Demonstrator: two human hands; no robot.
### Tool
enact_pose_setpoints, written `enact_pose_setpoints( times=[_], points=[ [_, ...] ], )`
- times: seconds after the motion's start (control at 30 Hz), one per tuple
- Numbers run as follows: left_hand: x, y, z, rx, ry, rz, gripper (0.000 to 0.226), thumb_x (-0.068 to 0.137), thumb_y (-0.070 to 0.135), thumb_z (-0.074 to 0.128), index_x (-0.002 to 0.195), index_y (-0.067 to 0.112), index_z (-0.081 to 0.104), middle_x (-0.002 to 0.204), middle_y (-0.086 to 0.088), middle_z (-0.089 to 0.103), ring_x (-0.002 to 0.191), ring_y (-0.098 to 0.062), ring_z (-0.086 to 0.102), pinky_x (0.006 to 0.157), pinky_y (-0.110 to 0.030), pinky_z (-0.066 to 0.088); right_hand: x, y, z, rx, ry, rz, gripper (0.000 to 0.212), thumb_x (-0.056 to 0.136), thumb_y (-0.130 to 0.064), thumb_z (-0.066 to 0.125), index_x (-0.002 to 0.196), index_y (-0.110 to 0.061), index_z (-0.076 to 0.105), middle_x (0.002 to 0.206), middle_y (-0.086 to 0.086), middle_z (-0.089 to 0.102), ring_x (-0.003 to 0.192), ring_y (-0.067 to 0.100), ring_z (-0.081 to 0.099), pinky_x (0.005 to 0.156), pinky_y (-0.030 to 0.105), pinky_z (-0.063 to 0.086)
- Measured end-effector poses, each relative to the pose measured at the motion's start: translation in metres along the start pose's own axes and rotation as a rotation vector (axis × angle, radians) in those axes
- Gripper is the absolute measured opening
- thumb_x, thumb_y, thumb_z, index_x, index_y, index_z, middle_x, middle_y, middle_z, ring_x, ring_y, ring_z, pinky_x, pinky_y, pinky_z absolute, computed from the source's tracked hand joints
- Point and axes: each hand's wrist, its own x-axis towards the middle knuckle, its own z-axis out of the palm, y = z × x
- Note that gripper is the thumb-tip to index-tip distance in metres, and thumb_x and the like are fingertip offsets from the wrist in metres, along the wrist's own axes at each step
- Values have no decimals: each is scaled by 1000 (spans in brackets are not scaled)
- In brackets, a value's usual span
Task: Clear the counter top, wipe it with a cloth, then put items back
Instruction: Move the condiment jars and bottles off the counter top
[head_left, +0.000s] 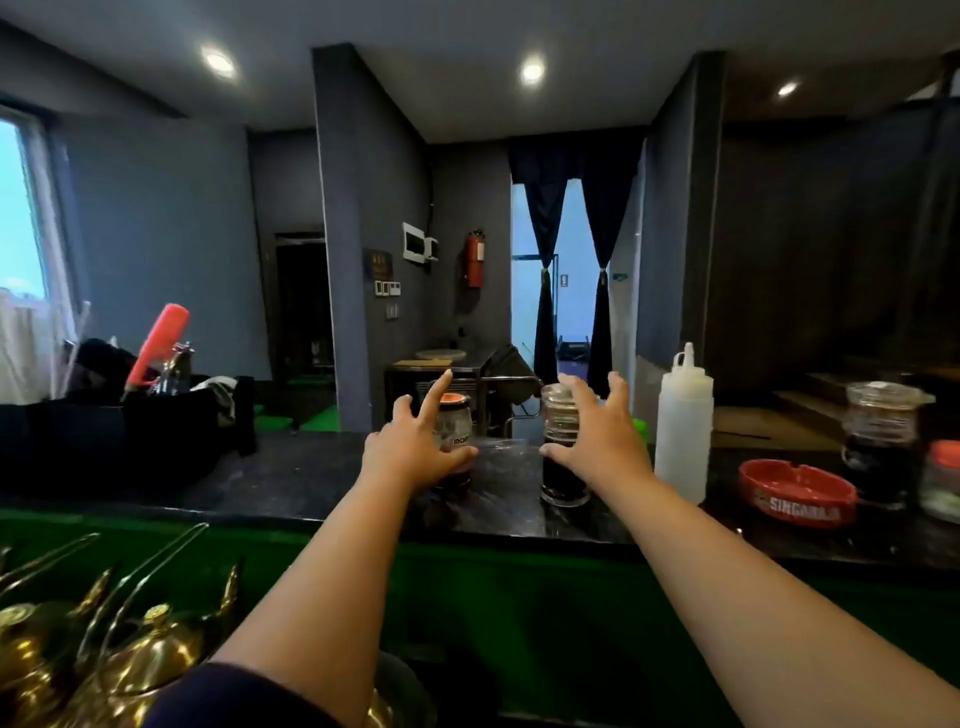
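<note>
A: Logging hand state. Your left hand (415, 441) is spreading wide, fingers straight and fanned, thumb lying low against the front of the orange-lidded jar (455, 436). It is not yet curling round it. Your right hand (597, 441) is also opening wide, thumb reaching toward the lower body of the ribbed glass jar (562, 441), fingers fanning past its right side.

B: And where are the jars sitting relative to you?

A: Both are standing upright on the dark tabletop (291, 483), long axes vertical, near its front edge and just beside each other. Each jar is lying directly ahead of its own hand: the orange-lidded one just right of your left palm, the ribbed one just left of your right palm.

B: So which hand is nearer?

A: Judging by this view, the left thumb looks to be touching already; whether the right thumb is touching glass, I cannot tell. My judgement: you are starting the clearing step, one jar per hand. The squeeze bottle (681, 421) and red ashtray (797, 491) are standing further right, apart from both hands.
</note>
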Motion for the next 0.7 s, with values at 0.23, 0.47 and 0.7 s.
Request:
enact_pose_setpoints(
  times=[0.23, 0.47, 0.7],
  points=[
    [17, 3, 34, -356, 52, -44, 66, 85, 32, 67, 135, 46, 27, 127, -12, 37, 88, -24, 54, 81, -39, 53, 8, 13, 22, 244, 40, -70, 72, 83, -24, 73, 138, -41, 30, 120, 7, 53, 101, 22, 57, 84, 35, 54],
    [-15, 21, 11, -351, 79, -5, 62, 83, 35, 70, 131, 46, 32, 120, -9, 41, 87, -24, 54, 75, -36, 52, -11, 10, 4, 338, 48, -113, 68, 80, -20, 76, 134, -36, 37, 114, 5, 56, 101, 23, 58, 81, 33, 51],
    [-110, 64, -37, -389, 133, 31, 62, 80, 33, 73, 129, 43, 37, 118, -7, 42, 89, -25, 55, 77, -33, 53, -75, 8, -52, 429, 0, -228, 66, 79, -23, 78, 131, -36, 38, 117, 2, 59, 100, 20, 60, 83, 33, 53]
  ],
)
